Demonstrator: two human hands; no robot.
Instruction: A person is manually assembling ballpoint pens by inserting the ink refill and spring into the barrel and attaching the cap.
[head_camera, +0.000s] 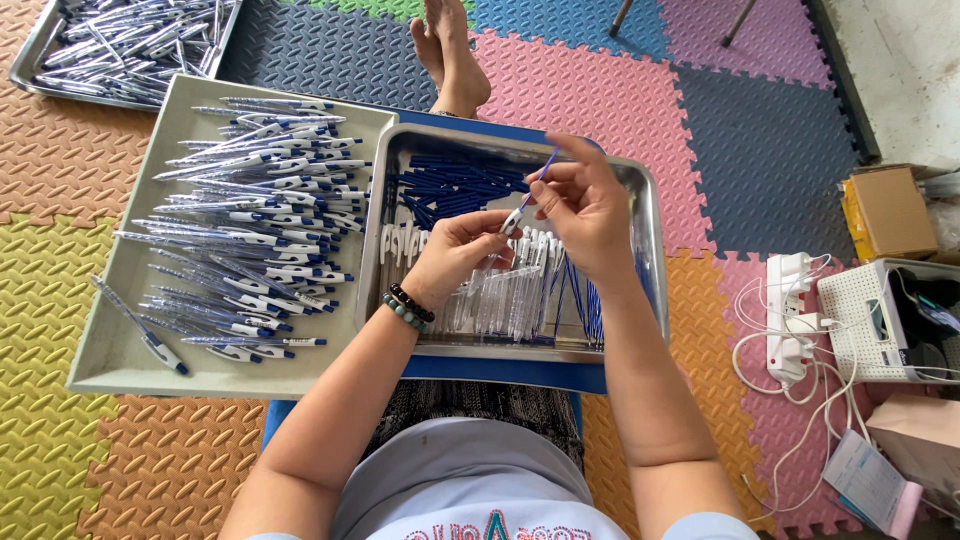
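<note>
My left hand (457, 253) pinches a clear pen barrel with a white tip (511, 222) over the metal tray (650, 215) on my lap. My right hand (585, 205) holds a thin blue refill (541, 175) at its upper end, its lower end at the barrel's tip. The metal tray holds a heap of blue refills (450, 185), white clips and clear barrels (500, 300). A bead bracelet sits on my left wrist.
A beige tray (110, 350) at my left is heaped with finished blue-and-white pens (265, 215). Another metal tray of pens (120, 45) lies at the top left. My bare feet (450, 55) rest on coloured foam mats. A power strip (787, 320), cardboard box (890, 212) and white device (885, 320) stand at right.
</note>
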